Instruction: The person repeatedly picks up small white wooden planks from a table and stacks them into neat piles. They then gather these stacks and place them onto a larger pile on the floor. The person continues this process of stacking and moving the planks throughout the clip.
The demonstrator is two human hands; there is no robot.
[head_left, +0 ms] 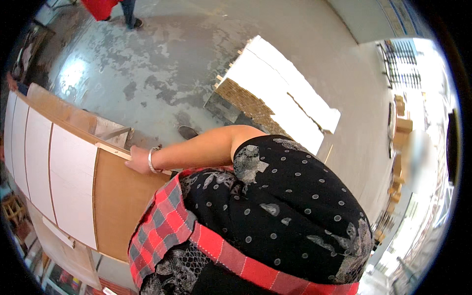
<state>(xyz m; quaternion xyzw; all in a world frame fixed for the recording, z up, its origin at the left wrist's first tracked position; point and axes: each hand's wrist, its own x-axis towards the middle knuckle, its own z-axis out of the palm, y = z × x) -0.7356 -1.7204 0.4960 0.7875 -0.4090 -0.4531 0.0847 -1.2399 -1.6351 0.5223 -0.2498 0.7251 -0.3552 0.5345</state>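
My right hand, with a silver bracelet at the wrist, is closed on a narrow pale wooden strip. This strip lies along the upper edge of a brown board, partly hidden under the hand. To the left of the bare brown part, broad white panels lie side by side with dark lines between them. My right arm reaches leftward across the view, out of a black dotted sleeve. A red and grey checked apron covers the board's right part. My left hand is out of sight.
Another person's hand is at the board's far left end. A stack of white-topped boards stands on the floor beyond my arm. Someone in red stands at the top left. Cardboard boxes and racks line the right side.
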